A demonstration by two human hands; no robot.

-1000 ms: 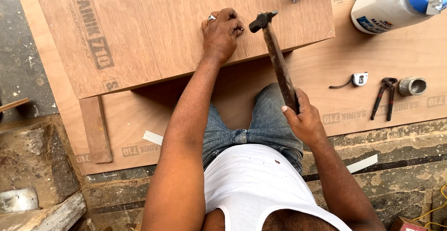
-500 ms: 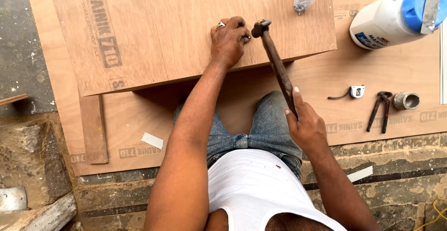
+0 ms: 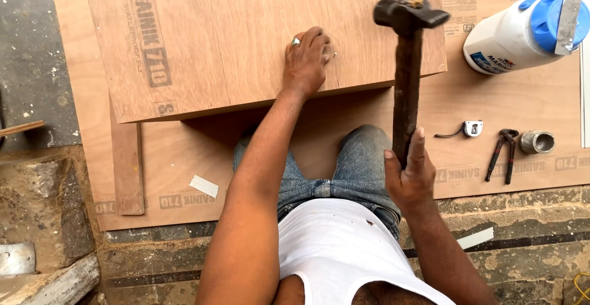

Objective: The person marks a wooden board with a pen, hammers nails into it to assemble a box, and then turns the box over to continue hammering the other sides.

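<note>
My right hand (image 3: 410,179) grips the dark wooden handle of a hammer (image 3: 405,65). The hammer stands raised, its black head blurred, up and to the right of my left hand. My left hand (image 3: 306,62) rests on a raised plywood board (image 3: 209,41) near its front edge. Its fingertips pinch a small nail (image 3: 330,52) upright on the board. A ring shows on one finger. My knees in blue jeans lie under the board's front edge.
A larger plywood sheet (image 3: 541,102) lies underneath. On it at the right are a white glue jug with a blue cap (image 3: 522,31), a small tape measure (image 3: 471,128), pincers (image 3: 503,152) and a metal cup (image 3: 537,141). A wood strip (image 3: 126,164) lies at the left, and rough concrete borders the sheet.
The hammer has swung up from the nail to a raised position, its head moving right and away from my left hand. My left hand stays at the nail.
</note>
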